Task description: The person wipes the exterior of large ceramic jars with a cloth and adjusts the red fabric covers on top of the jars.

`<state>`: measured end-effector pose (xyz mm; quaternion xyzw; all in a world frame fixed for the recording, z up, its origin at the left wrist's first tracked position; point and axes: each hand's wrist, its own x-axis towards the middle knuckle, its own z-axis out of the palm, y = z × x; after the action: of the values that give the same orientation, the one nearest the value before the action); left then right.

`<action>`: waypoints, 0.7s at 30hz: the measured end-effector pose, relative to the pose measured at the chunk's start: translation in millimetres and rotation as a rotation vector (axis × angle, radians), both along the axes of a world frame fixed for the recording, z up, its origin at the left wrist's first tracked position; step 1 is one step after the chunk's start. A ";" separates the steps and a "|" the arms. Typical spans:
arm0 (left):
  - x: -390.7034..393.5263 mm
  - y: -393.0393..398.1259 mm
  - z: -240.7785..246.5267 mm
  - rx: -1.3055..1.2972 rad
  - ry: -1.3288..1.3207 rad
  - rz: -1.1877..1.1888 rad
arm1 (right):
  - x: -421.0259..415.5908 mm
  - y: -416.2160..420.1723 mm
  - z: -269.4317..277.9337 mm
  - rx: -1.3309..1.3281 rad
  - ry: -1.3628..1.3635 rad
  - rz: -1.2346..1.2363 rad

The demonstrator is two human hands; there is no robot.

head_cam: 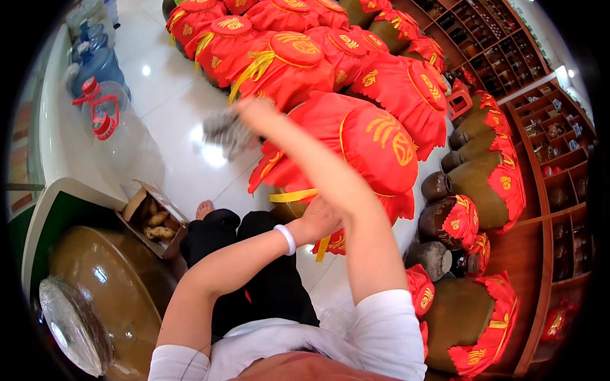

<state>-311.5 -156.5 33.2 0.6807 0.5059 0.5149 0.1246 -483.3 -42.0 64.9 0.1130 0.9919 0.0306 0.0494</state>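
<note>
A large jar before me wears a red cloth cover with yellow printed characters and a yellow ribbon. My left hand, with a pale bangle at its wrist, rests against the near side of this cover. Its fingers are partly hidden behind my right forearm. Stretched across the jar to the left, my right hand grips a crumpled grey cloth. Both hand and cloth are blurred, beside the red-covered jars and above the white tiled floor.
More red-covered jars crowd the far side. Brown jars line a wooden shelf unit at right. On the left stand clear plastic jugs, blue water bottles, a cardboard box of tubers and a big glazed jar.
</note>
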 end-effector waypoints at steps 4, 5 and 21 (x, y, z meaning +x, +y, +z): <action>0.5 2.2 1.4 -0.043 0.264 0.096 | 39.6 110.4 65.5 0.343 0.351 -0.157; 3.1 3.1 0.7 -0.021 0.300 0.136 | 60.6 142.2 86.3 0.506 0.484 -0.136; 1.6 3.4 3.2 0.001 0.235 0.076 | 1.5 7.9 9.7 -0.487 -0.068 0.164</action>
<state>-309.9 -153.1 36.4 0.7167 0.5422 0.4362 0.0449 -481.9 -34.1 74.6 0.0161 0.9736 -0.2016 0.1059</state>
